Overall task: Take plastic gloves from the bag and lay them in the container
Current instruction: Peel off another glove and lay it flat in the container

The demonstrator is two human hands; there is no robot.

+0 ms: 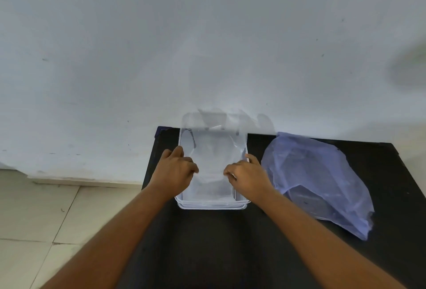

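no readable text or labels, as far as the blurry view shows.

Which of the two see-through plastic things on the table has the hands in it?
The clear rigid container, left of the bluish bag. Both hands reach into it; the bag lies untouched.

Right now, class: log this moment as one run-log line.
left hand: on glove | right hand: on glove | glove: over container | bag: right of container, on table

A black table [207, 254] stands against a pale grey wall [207, 35], with light floor tiles [34, 215] visible to its left, below the wall
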